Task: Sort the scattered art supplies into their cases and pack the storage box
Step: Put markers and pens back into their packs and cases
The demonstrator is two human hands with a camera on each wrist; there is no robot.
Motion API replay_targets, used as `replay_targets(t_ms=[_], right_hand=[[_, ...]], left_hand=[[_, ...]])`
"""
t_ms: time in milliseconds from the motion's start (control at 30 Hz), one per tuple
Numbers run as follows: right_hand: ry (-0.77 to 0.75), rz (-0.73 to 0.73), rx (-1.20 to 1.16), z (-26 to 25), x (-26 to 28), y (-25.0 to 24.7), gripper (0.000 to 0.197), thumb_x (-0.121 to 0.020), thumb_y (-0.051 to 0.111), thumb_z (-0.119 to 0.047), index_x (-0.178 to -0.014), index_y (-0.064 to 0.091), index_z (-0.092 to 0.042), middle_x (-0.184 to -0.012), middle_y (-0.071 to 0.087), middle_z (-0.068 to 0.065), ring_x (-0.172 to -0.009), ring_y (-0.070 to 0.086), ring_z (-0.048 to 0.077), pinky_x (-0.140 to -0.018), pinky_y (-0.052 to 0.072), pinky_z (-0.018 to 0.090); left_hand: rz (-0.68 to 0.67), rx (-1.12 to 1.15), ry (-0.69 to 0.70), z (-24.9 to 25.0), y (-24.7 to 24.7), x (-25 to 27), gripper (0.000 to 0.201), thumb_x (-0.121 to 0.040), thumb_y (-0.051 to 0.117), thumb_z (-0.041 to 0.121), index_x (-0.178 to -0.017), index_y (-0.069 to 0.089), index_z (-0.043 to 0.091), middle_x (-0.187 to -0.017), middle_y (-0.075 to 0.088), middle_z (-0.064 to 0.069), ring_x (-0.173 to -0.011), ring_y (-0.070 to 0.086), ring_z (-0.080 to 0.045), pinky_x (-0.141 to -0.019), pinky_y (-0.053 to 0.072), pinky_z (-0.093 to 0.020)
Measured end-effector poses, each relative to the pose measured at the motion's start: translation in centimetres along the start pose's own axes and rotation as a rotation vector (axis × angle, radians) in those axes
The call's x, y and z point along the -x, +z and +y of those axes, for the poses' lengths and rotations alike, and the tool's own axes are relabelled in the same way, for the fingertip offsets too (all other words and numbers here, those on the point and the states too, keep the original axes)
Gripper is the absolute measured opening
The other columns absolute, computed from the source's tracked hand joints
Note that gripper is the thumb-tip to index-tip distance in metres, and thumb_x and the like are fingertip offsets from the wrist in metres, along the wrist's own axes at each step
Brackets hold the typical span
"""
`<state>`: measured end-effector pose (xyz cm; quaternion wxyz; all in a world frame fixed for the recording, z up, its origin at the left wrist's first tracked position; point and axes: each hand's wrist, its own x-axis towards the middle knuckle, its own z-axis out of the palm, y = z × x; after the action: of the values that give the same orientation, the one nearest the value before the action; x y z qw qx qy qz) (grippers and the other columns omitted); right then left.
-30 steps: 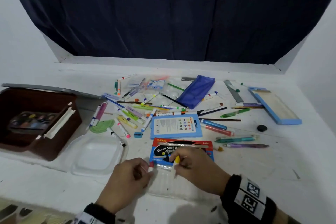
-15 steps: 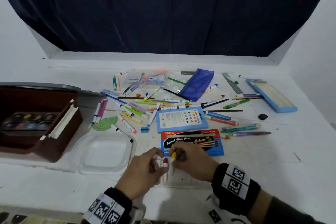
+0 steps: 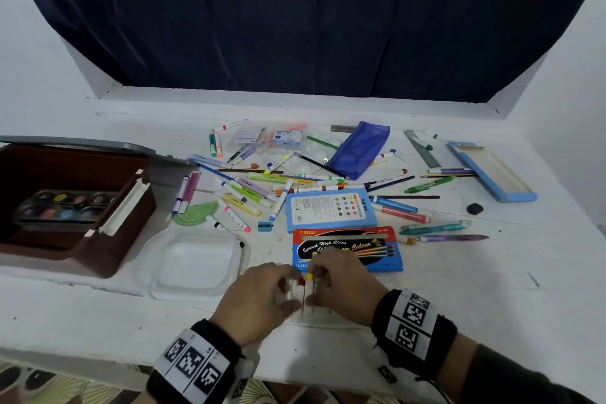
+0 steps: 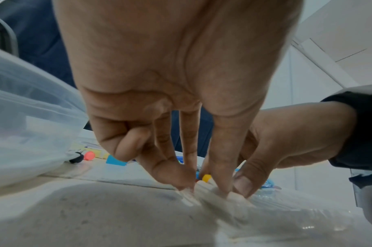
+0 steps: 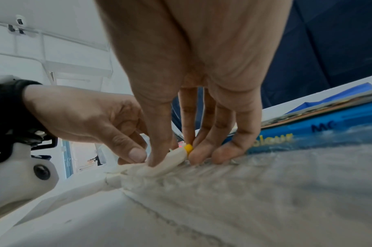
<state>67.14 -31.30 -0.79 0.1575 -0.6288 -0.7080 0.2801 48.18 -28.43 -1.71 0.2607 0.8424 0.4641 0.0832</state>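
Just in front of the red and blue NIKKI pencil box (image 3: 347, 249), at the near edge of the worktop (image 3: 492, 272), both hands work on a clear ridged plastic marker tray (image 5: 265, 175). The right hand (image 3: 341, 285) pinches a white marker with a yellow cap (image 3: 309, 289) between thumb and fingertips, pressing it down into a groove; a red-capped marker (image 3: 301, 282) already lies beside it. The left hand (image 3: 259, 302) bears on the tray's left edge with narrowed, curled fingers (image 4: 166, 165), steadying it; whether it grips the edge or only presses I cannot tell.

The marker looks light, stiff and smooth, so it could roll or slip; holding it along the barrel rather than at the cap seems best. The tray appears thin and flexible, likely to buckle or slide unless held flat at its rim.

Compared with half a second ago, the hands sit a little nearer the pencil box's front edge and closer together, and the yellow cap now lies lower, alongside the red one. Loose pens beyond the box are unchanged.
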Motion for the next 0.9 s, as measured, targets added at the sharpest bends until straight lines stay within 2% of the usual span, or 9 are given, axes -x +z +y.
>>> replay_targets(t_ms=[100, 200, 400, 500, 567, 700, 767, 833, 900], right_hand=[[-0.016, -0.056, 0.062, -0.2, 0.2, -0.1, 0.033, -0.076, 0.082, -0.038, -0.099, 0.071, -0.017, -0.099, 0.058, -0.002, -0.089, 0.052, 0.013, -0.083, 0.049, 0.030], [-0.018, -0.082, 0.111, -0.2, 0.2, -0.1, 0.036, -0.079, 0.079, -0.039, -0.106, 0.073, -0.016, -0.103, 0.056, -0.001, -0.092, 0.050, 0.013, -0.079, 0.044, 0.025], [-0.093, -0.091, 0.090, -0.2, 1.0, -0.6, 0.029, -0.088, 0.071, -0.034, -0.111, 0.071, -0.016, -0.104, 0.054, -0.004, -0.093, 0.049, 0.011, -0.081, 0.043, 0.024], [-0.138, 0.010, 0.016, 0.3, 1.9, -2.2, 0.018, -0.092, 0.065, -0.028, -0.105, 0.071, -0.017, -0.101, 0.062, -0.005, -0.090, 0.054, 0.007, -0.085, 0.050, 0.028], [-0.143, 0.109, 0.004, 1.4, 2.4, -3.6, 0.010, -0.092, 0.064, -0.026, -0.098, 0.070, -0.021, -0.094, 0.063, -0.010, -0.087, 0.057, 0.004, -0.083, 0.052, 0.026], [-0.034, 0.313, 0.115, 5.0, 2.8, -7.1, 0.008, -0.093, 0.062, -0.025, -0.091, 0.069, -0.022, -0.088, 0.065, -0.011, -0.080, 0.059, 0.003, -0.077, 0.053, 0.024], [0.062, 0.340, 0.213, 7.1, 2.6, -8.6, 0.008, -0.093, 0.060, -0.026, -0.091, 0.067, -0.023, -0.089, 0.064, -0.010, -0.081, 0.057, 0.004, -0.077, 0.053, 0.025], [0.151, 0.307, 0.266, 9.0, 2.4, -9.5, 0.007, -0.093, 0.060, -0.025, -0.095, 0.066, -0.024, -0.094, 0.062, -0.009, -0.084, 0.056, 0.005, -0.078, 0.050, 0.023], [0.210, 0.244, 0.288, 10.5, 2.1, -9.7, 0.010, -0.092, 0.061, -0.021, -0.101, 0.065, -0.023, -0.099, 0.060, -0.007, -0.088, 0.054, 0.006, -0.079, 0.047, 0.021]], left_hand=[[-0.006, -0.044, -0.024, 0.4, -0.1, -0.1, 0.042, -0.083, 0.074, 0.042, -0.122, 0.060, 0.039, -0.101, 0.058, 0.019, -0.079, 0.048, -0.002, -0.079, 0.045, -0.023], [0.001, -0.065, -0.052, 0.7, -0.1, -0.2, 0.041, -0.081, 0.076, 0.038, -0.120, 0.063, 0.038, -0.103, 0.061, 0.017, -0.082, 0.050, -0.003, -0.080, 0.048, -0.025], [0.019, -0.068, -0.090, 0.9, 0.0, -0.1, 0.043, -0.078, 0.078, 0.038, -0.119, 0.065, 0.037, -0.100, 0.061, 0.021, -0.086, 0.053, -0.002, -0.080, 0.048, -0.022], [0.031, -0.090, -0.089, 1.0, 0.0, 0.0, 0.042, -0.078, 0.075, 0.038, -0.119, 0.065, 0.038, -0.101, 0.058, 0.022, -0.094, 0.054, -0.001, -0.080, 0.046, -0.019], [0.021, -0.107, -0.078, 1.4, -0.2, -0.1, 0.040, -0.078, 0.074, 0.037, -0.117, 0.065, 0.038, -0.105, 0.060, 0.020, -0.098, 0.056, -0.003, -0.079, 0.045, -0.019], [0.087, -0.058, 0.002, 2.7, -0.6, -1.1, 0.026, -0.084, 0.069, 0.028, -0.109, 0.068, 0.031, -0.104, 0.063, 0.012, -0.091, 0.056, -0.007, -0.076, 0.043, -0.020], [0.097, -0.024, 0.100, 3.5, -0.6, -2.2, 0.030, -0.088, 0.068, 0.027, -0.117, 0.067, 0.029, -0.112, 0.061, 0.012, -0.100, 0.053, -0.007, -0.084, 0.043, -0.019], [0.058, -0.020, 0.183, 4.4, -0.4, -3.7, 0.037, -0.091, 0.063, 0.036, -0.127, 0.061, 0.029, -0.125, 0.058, 0.013, -0.115, 0.049, -0.008, -0.097, 0.041, -0.022], [-0.023, -0.081, 0.233, 5.1, 0.0, -5.5, 0.048, -0.092, 0.051, 0.049, -0.136, 0.055, 0.030, -0.136, 0.055, 0.013, -0.124, 0.046, -0.012, -0.104, 0.040, -0.030]])
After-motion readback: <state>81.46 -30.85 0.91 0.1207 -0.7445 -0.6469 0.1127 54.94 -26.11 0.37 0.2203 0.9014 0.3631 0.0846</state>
